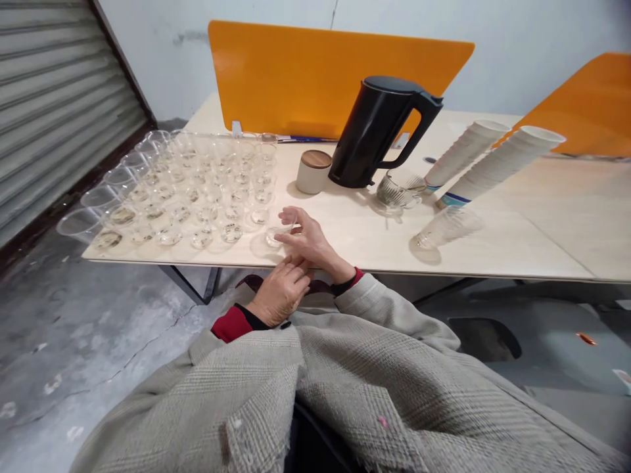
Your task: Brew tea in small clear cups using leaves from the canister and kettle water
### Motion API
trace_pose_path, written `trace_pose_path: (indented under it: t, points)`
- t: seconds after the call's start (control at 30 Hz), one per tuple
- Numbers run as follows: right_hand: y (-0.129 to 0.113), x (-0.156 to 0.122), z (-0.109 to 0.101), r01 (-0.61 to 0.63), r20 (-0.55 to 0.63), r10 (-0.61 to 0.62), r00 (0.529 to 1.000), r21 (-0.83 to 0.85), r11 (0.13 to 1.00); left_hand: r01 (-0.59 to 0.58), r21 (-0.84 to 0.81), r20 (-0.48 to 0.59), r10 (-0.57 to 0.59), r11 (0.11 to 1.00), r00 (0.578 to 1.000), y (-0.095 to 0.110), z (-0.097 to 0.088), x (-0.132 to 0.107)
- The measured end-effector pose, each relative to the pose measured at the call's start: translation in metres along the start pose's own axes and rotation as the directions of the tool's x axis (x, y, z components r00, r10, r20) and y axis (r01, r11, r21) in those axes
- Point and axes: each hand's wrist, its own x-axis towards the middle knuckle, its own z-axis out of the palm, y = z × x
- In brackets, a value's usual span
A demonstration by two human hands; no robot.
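Note:
My right hand is closed round a clear plastic cup near the table's front edge, thumb on the near side and fingers on the far side. This cup stands at the near right corner of several rows of clear plastic cups, which have small dark bits at their bottoms. My left hand lies at the table edge just below the right one. Its fingers are loosely bent and slightly apart, with no object visible in them.
Behind my right hand stand a white canister with a wooden lid and a black kettle. A ribbed glass cup, stacked paper cups and nested clear cups are to the right. An orange divider borders the table's back.

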Motion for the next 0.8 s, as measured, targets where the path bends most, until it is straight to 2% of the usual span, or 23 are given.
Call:
trace_pose_path:
  t: [0.13, 0.27, 0.5, 0.8]
  points:
    - [-0.005, 0.007, 0.018, 0.035, 0.075, -0.036, 0.997, 0.017, 0.999, -0.019, -0.009, -0.003, 0.019, 1.0, 1.0, -0.001, -0.003, -0.003]
    - [-0.008, 0.012, 0.025, 0.027, 0.131, -0.034, 0.991, 0.058, 0.998, 0.003, -0.028, 0.009, -0.003, 1.0, 1.0, 0.0, -0.006, -0.002]
    - [-0.009, 0.012, 0.028, -0.011, 0.147, -0.006, 0.989, 0.117, 0.993, 0.026, -0.086, 0.021, -0.024, 0.996, 0.999, 0.0, -0.007, -0.001]
    - [-0.002, 0.014, 0.03, 0.01, 0.149, -0.023, 0.989, 0.091, 0.996, -0.028, 0.021, -0.019, 0.028, 0.999, 0.999, -0.001, -0.007, -0.001]
